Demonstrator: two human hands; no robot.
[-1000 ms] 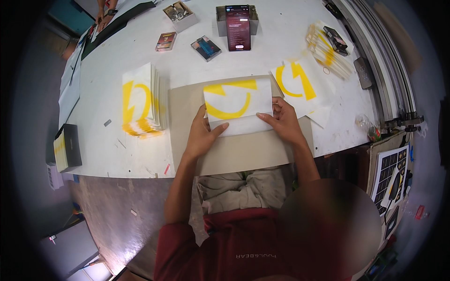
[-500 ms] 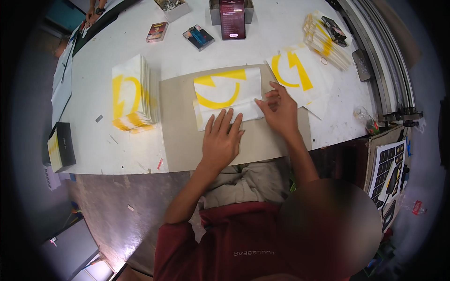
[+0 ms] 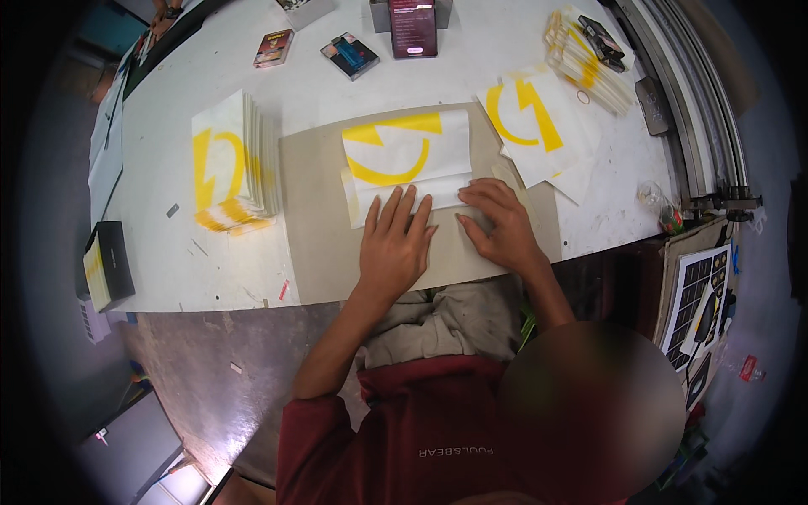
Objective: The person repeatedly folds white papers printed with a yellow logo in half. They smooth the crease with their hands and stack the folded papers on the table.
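A white sheet with a yellow print (image 3: pixel 450 150) lies on a grey-brown board (image 3: pixel 328 273) in front of me, with a folded strip along its near edge. My left hand (image 3: pixel 394 240) rests flat on that strip, its fingers spread toward the print. At the right end of the strip, the fingertips of my right hand (image 3: pixel 507 225) touch the near right corner. That hand's thumb stands apart from its fingers, and I see nothing gripped between them. The sheet's material, paper or thin plastic, cannot be told.
Left of the board stands a stack of folded printed pieces (image 3: pixel 236 168). Loose printed sheets (image 3: pixel 526 126) lie to the right, with a banded bundle (image 3: pixel 581 63) beyond. A phone (image 3: pixel 413 29) leans at the back near two small packs (image 3: pixel 350 55). A metal rail (image 3: pixel 686 101) edges the right side.
My right hand has come down from the sheet's right edge to its near corner, its fingers lowered. My left hand stays on the folded strip. The view has shifted slightly.
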